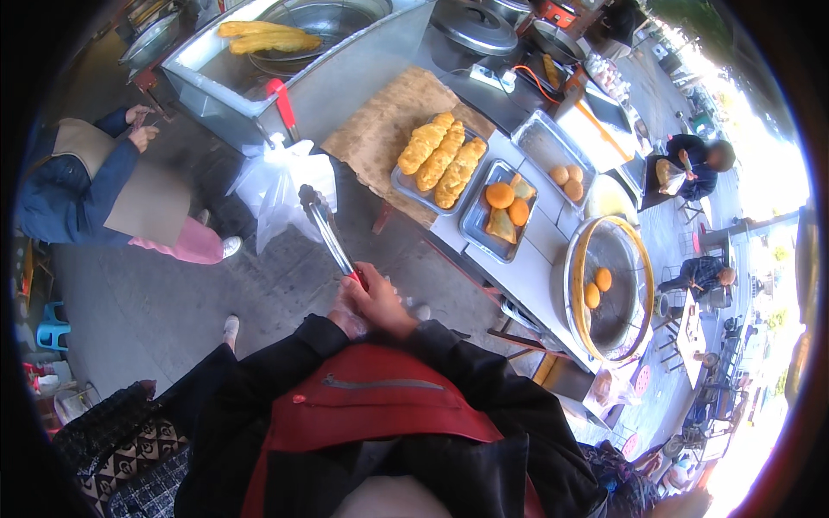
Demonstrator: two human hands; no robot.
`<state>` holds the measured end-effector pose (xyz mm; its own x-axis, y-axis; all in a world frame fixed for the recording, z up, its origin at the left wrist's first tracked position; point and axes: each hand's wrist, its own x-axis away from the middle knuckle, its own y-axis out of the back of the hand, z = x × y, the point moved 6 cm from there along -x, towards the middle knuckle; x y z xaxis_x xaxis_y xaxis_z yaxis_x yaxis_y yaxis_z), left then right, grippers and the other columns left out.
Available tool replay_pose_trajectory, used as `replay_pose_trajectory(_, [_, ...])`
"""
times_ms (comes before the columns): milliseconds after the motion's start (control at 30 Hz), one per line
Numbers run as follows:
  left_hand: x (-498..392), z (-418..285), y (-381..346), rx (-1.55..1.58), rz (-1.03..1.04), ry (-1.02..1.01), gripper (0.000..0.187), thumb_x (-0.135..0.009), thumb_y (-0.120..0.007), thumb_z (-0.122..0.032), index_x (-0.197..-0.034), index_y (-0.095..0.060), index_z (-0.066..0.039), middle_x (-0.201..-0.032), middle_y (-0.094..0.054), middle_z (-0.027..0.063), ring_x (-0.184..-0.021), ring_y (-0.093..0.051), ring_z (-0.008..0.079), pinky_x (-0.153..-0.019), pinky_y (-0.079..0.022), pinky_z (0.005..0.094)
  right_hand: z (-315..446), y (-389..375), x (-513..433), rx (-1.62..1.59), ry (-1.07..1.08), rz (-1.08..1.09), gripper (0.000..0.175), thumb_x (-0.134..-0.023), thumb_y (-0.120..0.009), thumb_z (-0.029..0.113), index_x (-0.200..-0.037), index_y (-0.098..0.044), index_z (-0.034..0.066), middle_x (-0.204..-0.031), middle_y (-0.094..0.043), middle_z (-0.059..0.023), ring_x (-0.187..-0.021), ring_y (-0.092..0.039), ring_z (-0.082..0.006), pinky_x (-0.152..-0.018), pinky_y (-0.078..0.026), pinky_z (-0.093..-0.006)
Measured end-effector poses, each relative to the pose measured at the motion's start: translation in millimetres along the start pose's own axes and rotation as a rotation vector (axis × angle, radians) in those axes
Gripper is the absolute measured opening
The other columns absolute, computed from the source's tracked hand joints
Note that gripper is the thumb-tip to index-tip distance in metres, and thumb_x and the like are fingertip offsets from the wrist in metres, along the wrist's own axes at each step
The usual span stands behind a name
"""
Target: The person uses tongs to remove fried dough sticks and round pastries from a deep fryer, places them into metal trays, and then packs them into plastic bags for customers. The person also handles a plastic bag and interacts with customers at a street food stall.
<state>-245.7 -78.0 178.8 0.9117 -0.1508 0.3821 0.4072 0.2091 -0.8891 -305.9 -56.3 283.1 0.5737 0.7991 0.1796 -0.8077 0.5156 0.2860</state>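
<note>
In front of my red apron, both of my hands are together. My right hand grips the red handle of metal tongs, which point up and left. Against it rests my left hand, seemingly in a clear plastic glove, its fingers mostly hidden. White plastic bags hang just left of the tong tips. To the right, a metal tray carries three fried dough sticks. A second tray beside it has round and folded fried pastries. Three round balls sit in a third tray.
A metal fryer with long fried dough stands top left. A bamboo-rimmed sieve holds two round pastries. A power strip lies near a lidded pot. An aproned person is at left; others are at right.
</note>
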Motion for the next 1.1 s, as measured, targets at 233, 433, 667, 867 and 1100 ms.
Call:
replay_pose_trajectory(233, [4.2,8.1,-16.2,-0.064,-0.019,-0.003,0.058,-0.090,-0.058,-0.056,-0.120,-0.056,-0.006,-0.118,-0.060,0.0192,-0.113,-0.057,0.0375,-0.103,-0.044,0.0519,0.3,3.1,3.4,0.013,-0.031,-0.009,0.053,-0.094,-0.062,0.044,-0.126,-0.053,0.0028,-0.106,-0.066,-0.0257,-0.100,-0.065,-0.0405,-0.085,-0.050,-0.0441])
replay_pose_trajectory(433, [1.9,9.5,-16.8,-0.062,-0.021,0.014,0.058,-0.089,-0.058,-0.056,-0.119,-0.056,-0.006,-0.118,-0.060,0.0197,-0.112,-0.057,0.0380,-0.103,-0.044,0.0519,-3.9,5.8,5.3,-0.018,-0.027,0.000,0.053,-0.095,-0.060,0.045,-0.128,-0.053,0.0036,-0.105,-0.067,-0.0225,-0.097,-0.067,-0.0340,-0.084,-0.051,-0.0415])
replay_pose_trajectory(667, [-12.9,12.6,9.1,-0.029,-0.054,0.015,0.057,-0.090,-0.056,-0.055,-0.118,-0.057,-0.005,-0.119,-0.060,0.0196,-0.113,-0.057,0.0377,-0.103,-0.044,0.0519,-14.1,12.5,7.9,0.015,-0.002,-0.034,0.051,-0.096,-0.060,0.042,-0.129,-0.053,0.0031,-0.102,-0.067,-0.0203,-0.096,-0.066,-0.0277,-0.084,-0.051,-0.0381])
replay_pose_trajectory(867, [-29.9,30.2,-26.4,-0.107,-0.086,0.004,0.051,-0.094,-0.052,-0.051,-0.116,-0.058,-0.005,-0.116,-0.062,0.0186,-0.112,-0.058,0.0363,-0.103,-0.043,0.0515,-20.1,46.2,8.0,-0.033,-0.086,-0.083,0.052,-0.096,-0.061,0.040,-0.129,-0.052,0.0010,-0.105,-0.068,-0.0226,-0.097,-0.067,-0.0299,-0.084,-0.051,-0.0387])
replay_pose_trajectory(1100, [-100.5,16.3,9.8,-0.079,-0.016,-0.082,0.036,-0.097,-0.052,-0.042,-0.108,-0.062,-0.009,-0.108,-0.067,0.0120,-0.104,-0.062,0.0289,-0.095,-0.049,0.0453,-34.1,85.2,-18.1,-0.047,-0.049,-0.002,0.042,-0.099,-0.058,0.035,-0.125,-0.055,0.0007,-0.094,-0.067,-0.0143,-0.085,-0.064,-0.0204,-0.076,-0.051,-0.0338])
